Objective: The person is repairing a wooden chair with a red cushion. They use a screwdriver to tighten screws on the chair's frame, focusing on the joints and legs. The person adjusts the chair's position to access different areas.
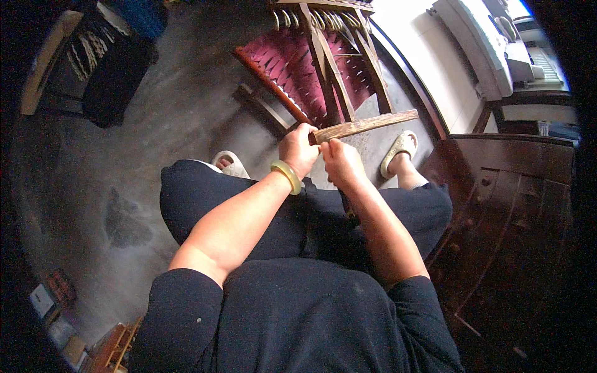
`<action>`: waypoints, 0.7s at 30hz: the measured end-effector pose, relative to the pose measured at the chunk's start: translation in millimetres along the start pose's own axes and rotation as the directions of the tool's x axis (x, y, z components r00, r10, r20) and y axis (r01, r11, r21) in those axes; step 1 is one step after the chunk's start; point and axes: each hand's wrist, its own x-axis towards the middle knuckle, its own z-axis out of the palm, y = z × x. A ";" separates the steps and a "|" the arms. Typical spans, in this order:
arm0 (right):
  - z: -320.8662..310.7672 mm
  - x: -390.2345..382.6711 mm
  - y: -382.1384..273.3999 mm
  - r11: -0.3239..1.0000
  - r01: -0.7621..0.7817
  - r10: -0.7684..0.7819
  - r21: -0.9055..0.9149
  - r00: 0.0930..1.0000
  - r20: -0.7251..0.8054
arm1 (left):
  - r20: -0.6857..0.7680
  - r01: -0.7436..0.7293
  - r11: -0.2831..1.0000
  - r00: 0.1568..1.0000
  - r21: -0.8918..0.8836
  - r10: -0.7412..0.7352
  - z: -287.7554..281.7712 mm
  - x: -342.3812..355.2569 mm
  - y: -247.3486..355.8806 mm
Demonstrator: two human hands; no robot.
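Observation:
A wooden frame (pixel 329 74) stands before me, its slanting legs running to a pale brown crossbar (pixel 373 124) between my knees. Pale curved loops (pixel 311 20) line its far bar. My left hand (pixel 300 149), with a pale yellow bangle (pixel 286 176) on the wrist, is closed around the crossbar's left end. Close beside it, just under the bar, my right hand (pixel 342 163) is closed around a dark, slim handle (pixel 348 208) that sticks out below the fist toward my lap. The handle's other end is hidden, so I cannot tell its kind.
Beyond the frame lies a red-pink patterned panel (pixel 280 59) with an orange-brown edge. A short wooden bar (pixel 264 109) is left of it. Dark wooden furniture (pixel 497 217) stands at my right. Black cloth (pixel 118 81) hangs at the far left. My sandalled feet flank the frame.

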 end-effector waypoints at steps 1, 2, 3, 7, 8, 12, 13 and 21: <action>-2.4 4.4 4.1 1.000 -0.004 0.004 -0.013 0.999 -0.038 | 0.009 0.013 1.000 1.000 -0.006 -0.013 -1.0 -0.5 2.9; -5.8 9.0 7.4 1.000 -0.008 0.006 -0.027 0.997 -0.076 | 0.015 0.024 1.000 1.000 -0.015 -0.024 -2.4 -0.3 6.6; -4.8 9.0 9.2 1.000 -0.011 0.009 -0.022 0.997 -0.082 | 0.005 0.006 1.000 1.000 -0.002 -0.006 -1.9 -0.2 5.1; -0.6 -4.1 -9.7 0.997 0.034 -0.035 -0.074 0.999 -0.013 | -0.027 -0.048 0.999 0.998 0.016 0.049 2.5 1.8 -6.6; -0.1 -4.0 -10.2 0.995 0.020 -0.019 -0.097 1.000 0.014 | -0.025 -0.048 0.999 0.999 -0.001 0.047 2.5 1.4 -7.0; 2.6 9.4 9.0 0.995 0.095 -0.099 -0.037 0.985 -0.138 | -0.002 0.001 1.000 1.000 0.026 -0.001 -0.9 1.6 3.8; 6.5 11.1 17.4 0.994 0.106 -0.108 -0.023 0.978 -0.179 | 0.010 -0.003 1.000 1.000 0.010 0.003 1.2 0.6 1.2; 3.6 9.5 14.9 0.993 0.106 -0.112 -0.047 0.980 -0.166 | 0.048 0.010 0.999 0.999 -0.036 -0.009 -3.4 0.8 2.4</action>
